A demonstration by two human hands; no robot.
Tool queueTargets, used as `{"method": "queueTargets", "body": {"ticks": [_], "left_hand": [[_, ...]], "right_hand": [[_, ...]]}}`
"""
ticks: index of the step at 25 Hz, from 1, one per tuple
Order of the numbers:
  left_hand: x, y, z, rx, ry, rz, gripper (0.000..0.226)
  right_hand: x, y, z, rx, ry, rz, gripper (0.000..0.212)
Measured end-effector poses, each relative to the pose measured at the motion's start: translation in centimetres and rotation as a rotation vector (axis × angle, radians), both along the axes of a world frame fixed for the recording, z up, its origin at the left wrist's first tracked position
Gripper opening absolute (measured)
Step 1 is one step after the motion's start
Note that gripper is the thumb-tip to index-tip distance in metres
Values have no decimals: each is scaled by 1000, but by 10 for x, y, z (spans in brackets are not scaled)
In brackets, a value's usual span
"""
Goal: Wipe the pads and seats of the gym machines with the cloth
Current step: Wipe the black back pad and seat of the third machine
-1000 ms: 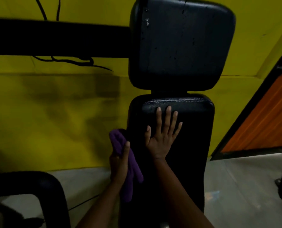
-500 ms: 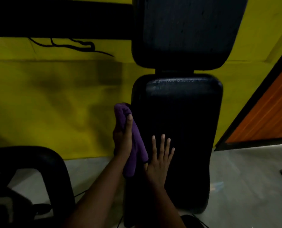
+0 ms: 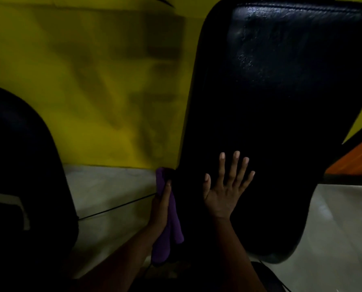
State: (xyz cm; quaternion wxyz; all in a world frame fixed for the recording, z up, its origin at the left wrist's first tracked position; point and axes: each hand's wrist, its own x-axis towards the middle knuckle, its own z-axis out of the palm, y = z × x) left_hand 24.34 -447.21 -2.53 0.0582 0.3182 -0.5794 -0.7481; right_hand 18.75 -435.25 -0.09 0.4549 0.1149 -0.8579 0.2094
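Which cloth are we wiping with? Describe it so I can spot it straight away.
Find the big black upright pad in front of the yellow wall. At its lower left edge, the left hand presses a purple cloth against the pad's side. It is the only purple thing here; the right hand lies bare and flat on the pad.

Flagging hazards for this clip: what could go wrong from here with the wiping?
The purple cloth in the left hand touches only the black back pad's left edge, so its face may go unwiped. The bare right hand, flat on the pad, could smear it. A thin cable on the floor might snag a foot.
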Motion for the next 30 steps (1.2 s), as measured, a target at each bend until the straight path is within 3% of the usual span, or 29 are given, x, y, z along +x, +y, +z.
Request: {"method": "queueTargets", "body": {"ticks": [4, 9, 16, 21, 24, 26, 30], "left_hand": [[-9, 2, 30, -7, 121, 2, 52], [-8, 2, 37, -28, 224, -47, 69], [37, 6, -86, 127, 8, 101, 49], [44, 2, -109, 102, -98, 77, 21], [40, -1, -89, 123, -80, 17, 45], [40, -4, -66, 152, -76, 20, 48], [61, -4, -27, 187, -113, 50, 95]], "right_hand": [[14, -4, -4, -44, -89, -14, 55], [58, -18, -74, -140, -223, 20, 55], [61, -21, -106, -192, -184, 26, 52], [62, -18, -106, -171, -220, 6, 52], [69, -12, -98, -115, -296, 14, 53], [81, -5, -85, -98, -367, 51, 55], [116, 8, -36, -245, -643, 181, 56]]}}
